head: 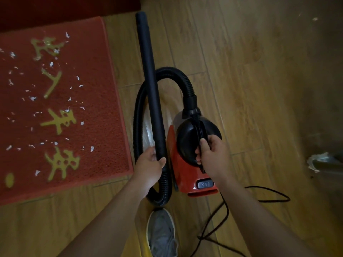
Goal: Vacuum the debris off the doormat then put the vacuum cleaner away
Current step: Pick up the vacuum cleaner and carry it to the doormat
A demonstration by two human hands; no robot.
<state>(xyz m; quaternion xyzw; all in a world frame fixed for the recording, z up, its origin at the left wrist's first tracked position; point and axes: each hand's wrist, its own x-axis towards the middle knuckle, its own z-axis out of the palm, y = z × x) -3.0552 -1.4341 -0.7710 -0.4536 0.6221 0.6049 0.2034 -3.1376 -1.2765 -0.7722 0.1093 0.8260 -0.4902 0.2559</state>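
- One doormat (89, 101), red, lies on the wooden plank floor (250, 80) to the left of the view. We count four yellow characters on it, in a column, and one yellow dot near its lower left corner.
- Debris (92, 148): small white scraps are scattered across the mat's surface. They run to dozens, too many and too small for an exact count.
- One vacuum cleaner (182, 176), red body with a black domed top, sits just right of the mat's right edge and apart from it. Whether it rests on the floor or is lifted, we cannot tell.
- One rigid black tube (151, 86) points away from the person, running alongside the mat's edge over bare floor, not over the mat.
- One ribbed black hose (172, 70) loops from the front of the body round to the near end of the tube.
- One grey power switch (204, 184) shows on the rear of the body; one black cord (272, 201) trails from there across the floor to the right.
- Two hands in view. The left hand (148, 166) is wrapped round the near end of the tube, thumb across its top.
- The right hand (213, 156) is clamped on the black carry handle (199, 127) atop the body, fingers curled beneath it.
- One grey shoe (161, 232) is visible below the hose loop, at the bottom of the view.
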